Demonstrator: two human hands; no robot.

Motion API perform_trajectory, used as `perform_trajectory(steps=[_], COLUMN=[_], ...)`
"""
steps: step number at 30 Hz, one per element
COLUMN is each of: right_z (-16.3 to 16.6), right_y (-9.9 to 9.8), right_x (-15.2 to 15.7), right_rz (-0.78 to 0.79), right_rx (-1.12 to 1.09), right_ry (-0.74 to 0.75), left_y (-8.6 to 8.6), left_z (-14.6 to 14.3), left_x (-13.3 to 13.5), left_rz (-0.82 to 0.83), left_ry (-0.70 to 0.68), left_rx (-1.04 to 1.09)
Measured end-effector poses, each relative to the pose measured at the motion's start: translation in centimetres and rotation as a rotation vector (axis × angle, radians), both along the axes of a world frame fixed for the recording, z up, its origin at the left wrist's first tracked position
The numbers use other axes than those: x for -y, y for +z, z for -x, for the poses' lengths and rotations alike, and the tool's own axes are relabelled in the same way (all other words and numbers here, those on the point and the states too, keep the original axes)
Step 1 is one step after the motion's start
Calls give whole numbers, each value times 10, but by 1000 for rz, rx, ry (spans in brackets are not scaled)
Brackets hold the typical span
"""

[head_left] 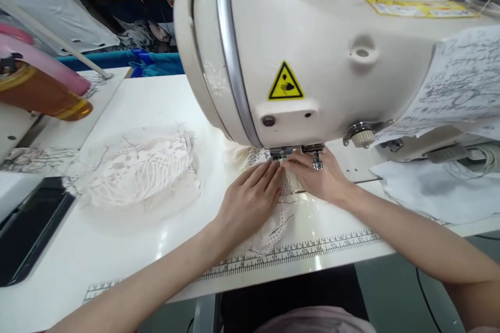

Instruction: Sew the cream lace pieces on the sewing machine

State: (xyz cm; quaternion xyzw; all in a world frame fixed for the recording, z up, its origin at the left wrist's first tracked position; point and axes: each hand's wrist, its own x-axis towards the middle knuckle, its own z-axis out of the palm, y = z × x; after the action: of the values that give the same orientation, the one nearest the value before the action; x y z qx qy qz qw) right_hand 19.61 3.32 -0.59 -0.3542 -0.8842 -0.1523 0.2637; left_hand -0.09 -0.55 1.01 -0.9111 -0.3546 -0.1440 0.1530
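A strip of white lace fabric (271,229) lies on the table below the sewing machine head (312,62) and runs up to its presser foot (282,153). My left hand (250,195) rests on the lace from the left, its fingers pressed together and their tips close to the foot; its thumb is hidden. From the right, my right hand (318,174) has its bent fingers closed at the fabric's edge by the foot. Its fingertips are partly covered by a metal screw fitting (317,158). Dark loose threads hang across the lace.
Another lace piece (144,169) lies to the left, near a black phone (35,229). A printed ruler (289,255) follows the table's front edge. White cloth (437,190) is at the right. An amber bottle (42,91) stands left. A person in white (50,0) works beyond.
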Motion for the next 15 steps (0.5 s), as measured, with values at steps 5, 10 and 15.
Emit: perform_trajectory(steps=[5, 10, 15], right_z=[1, -1, -3], right_y=[-5, -5, 1], right_x=[-3, 3, 8], right_rz=[244, 387, 428], right_rx=[-7, -14, -18], right_ry=[-59, -100, -161], left_y=[-3, -4, -6], left_z=[5, 5, 5], left_x=[-6, -9, -11], left_rz=[-10, 23, 100], left_ry=[39, 34, 54], left_rx=[42, 88, 168])
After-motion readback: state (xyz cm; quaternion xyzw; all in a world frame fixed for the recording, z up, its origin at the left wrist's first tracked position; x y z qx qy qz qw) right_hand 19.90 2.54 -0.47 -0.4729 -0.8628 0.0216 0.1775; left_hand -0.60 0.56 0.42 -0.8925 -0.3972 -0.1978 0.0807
